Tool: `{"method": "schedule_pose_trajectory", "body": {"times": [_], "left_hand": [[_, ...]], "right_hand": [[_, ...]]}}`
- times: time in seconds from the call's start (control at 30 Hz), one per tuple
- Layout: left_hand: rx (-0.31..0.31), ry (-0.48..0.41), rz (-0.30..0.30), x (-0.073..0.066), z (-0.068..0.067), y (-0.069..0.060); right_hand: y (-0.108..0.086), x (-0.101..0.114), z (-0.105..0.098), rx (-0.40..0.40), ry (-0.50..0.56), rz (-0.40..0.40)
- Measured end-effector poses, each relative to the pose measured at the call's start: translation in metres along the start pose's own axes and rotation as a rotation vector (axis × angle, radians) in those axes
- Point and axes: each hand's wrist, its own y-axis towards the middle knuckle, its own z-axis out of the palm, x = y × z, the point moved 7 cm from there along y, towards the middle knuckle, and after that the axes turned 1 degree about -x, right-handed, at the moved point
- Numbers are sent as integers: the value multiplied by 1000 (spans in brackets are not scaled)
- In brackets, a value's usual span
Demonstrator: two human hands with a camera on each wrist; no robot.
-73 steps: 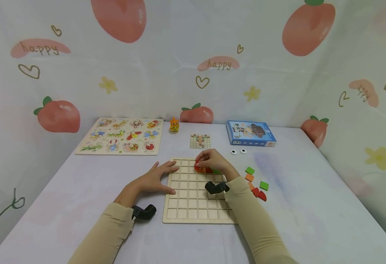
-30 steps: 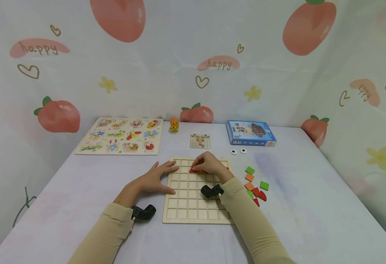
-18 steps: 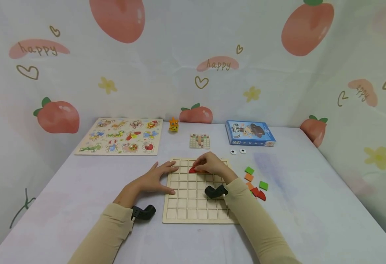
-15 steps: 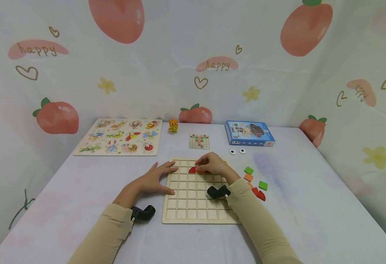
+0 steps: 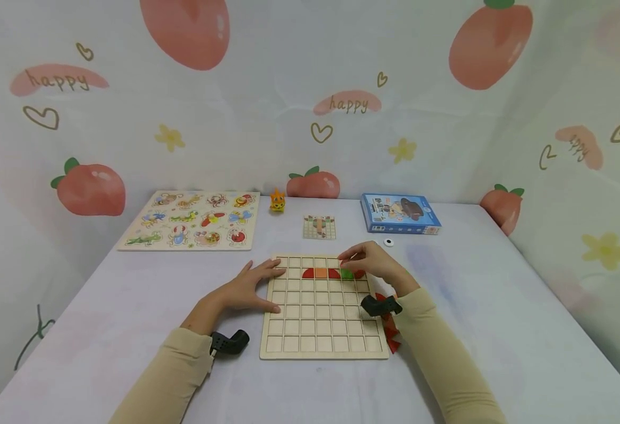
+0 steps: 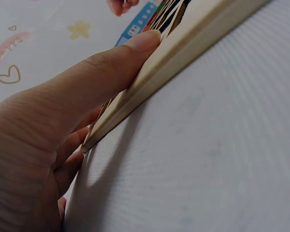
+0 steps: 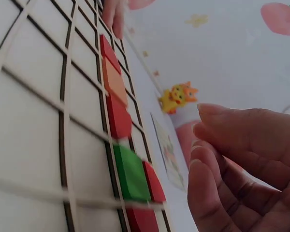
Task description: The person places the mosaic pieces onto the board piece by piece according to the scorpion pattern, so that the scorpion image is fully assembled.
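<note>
A wooden grid board (image 5: 310,327) lies on the table. My left hand (image 5: 242,290) rests at its left edge, fingers spread, thumb (image 6: 144,40) lying on the rim. In one far row sit a red rounded piece (image 5: 308,273), an orange square (image 5: 321,273), another red piece (image 5: 333,274), a green piece (image 5: 347,274) and a red piece (image 5: 360,274). Behind the green one is a further red piece (image 7: 153,182). My right hand (image 5: 374,262) hovers over the board's far right part, fingers loosely bent. Nothing shows between its fingertips in the right wrist view.
Loose red pieces (image 5: 391,340) lie right of the board, partly hidden by the right forearm. Farther back are a pattern card (image 5: 319,227), an eye disc (image 5: 388,242), a blue box (image 5: 401,214), a small orange-yellow toy (image 5: 277,201) and an insect puzzle board (image 5: 190,221).
My right hand has moved right, away from the left red piece it was pinching and then touching. That piece now sits beside the orange square. My left hand has stayed put.
</note>
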Motion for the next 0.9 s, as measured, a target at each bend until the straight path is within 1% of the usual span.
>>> {"method": "schedule_pose_trajectory", "body": {"times": [0.13, 0.33, 0.53, 0.77, 0.9], "left_hand": [[-2, -1, -2, 0, 0, -1], [-1, -3, -6, 0, -1, -1], [2, -3, 1, -1, 0, -1], [3, -4, 3, 0, 1, -1], [1, -3, -1, -1, 1, -1]], "right_hand": [[-8, -9, -15, -43, -36, 19], [-19, -24, -35, -103, -47, 50], [-27, -43, -50, -148, -66, 95], [-39, -62, -65, -193, -58, 113], [-44, -74, -71, -215, -69, 160]]}}
